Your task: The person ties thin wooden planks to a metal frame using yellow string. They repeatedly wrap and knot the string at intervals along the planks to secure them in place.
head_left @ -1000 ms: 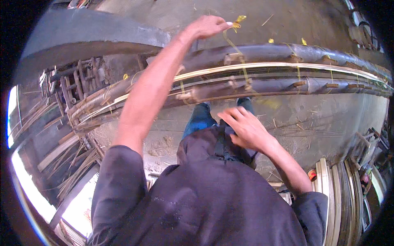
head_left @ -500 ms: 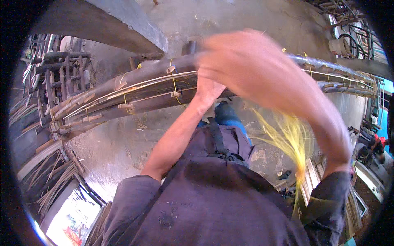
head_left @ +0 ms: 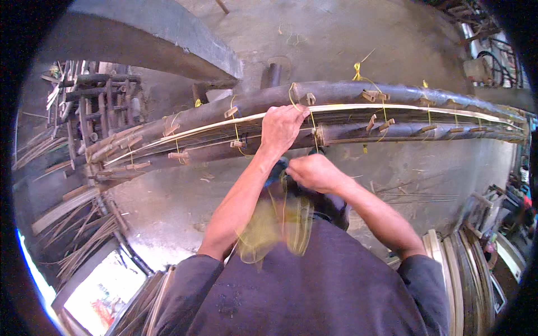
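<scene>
My left hand (head_left: pixel 283 127) is closed over a long pale strip (head_left: pixel 364 106) that runs between two dark poles, its fingertips beside the far pole (head_left: pixel 258 98). Nearer my body, my right hand (head_left: pixel 316 172) is closed in a pinch, just below the near pole (head_left: pixel 358 132). From it a bundle of yellow strands (head_left: pixel 274 227) hangs in front of my dark shirt, blurred by motion. A thin yellow cord (head_left: pixel 314 120) crosses the gap between the poles right of my left hand. Small wooden pegs (head_left: pixel 310 99) sit along both poles, several joined by yellow cords.
A grey concrete beam (head_left: pixel 162 42) juts in at the upper left. Dark wooden frames (head_left: pixel 103 101) and piles of thin sticks (head_left: pixel 84 241) lie at the left. Long curved slats (head_left: pixel 448 269) stand at the lower right. A short dark post (head_left: pixel 272 75) rises behind the far pole.
My right arm has swung down from above the poles to near my body. The yellow strands have moved from the right to the front of my shirt. My left hand stays at the poles.
</scene>
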Demonstrator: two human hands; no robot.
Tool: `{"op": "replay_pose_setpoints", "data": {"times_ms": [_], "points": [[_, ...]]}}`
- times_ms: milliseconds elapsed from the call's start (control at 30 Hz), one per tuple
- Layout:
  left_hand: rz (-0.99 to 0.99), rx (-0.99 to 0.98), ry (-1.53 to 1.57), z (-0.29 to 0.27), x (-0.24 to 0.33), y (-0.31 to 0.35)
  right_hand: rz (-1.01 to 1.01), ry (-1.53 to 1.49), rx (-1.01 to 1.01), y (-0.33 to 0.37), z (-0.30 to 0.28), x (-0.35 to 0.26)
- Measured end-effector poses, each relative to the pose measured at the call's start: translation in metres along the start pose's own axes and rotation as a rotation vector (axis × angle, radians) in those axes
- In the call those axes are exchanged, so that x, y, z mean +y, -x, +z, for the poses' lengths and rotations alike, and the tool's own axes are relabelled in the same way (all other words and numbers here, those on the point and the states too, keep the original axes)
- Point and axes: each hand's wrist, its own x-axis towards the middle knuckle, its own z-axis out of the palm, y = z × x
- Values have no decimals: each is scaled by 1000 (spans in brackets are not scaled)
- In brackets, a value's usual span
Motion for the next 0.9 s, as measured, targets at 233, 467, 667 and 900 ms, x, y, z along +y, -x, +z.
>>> {"op": "replay_pose_setpoints", "data": {"times_ms": [233,467,667,900], "points": [[-334,-230,371,-15,-6,-113,36,330,-192,7,29,15],[-26,-360,91,-37,-88,-137,-1,111,146,33,10,-40],[-5,-242,43,-146,-119,-62,821,-995,408,-74,152,-34],[104,68,144,-99,-134,82,-173,555,96,-159,-64,-194]]}}
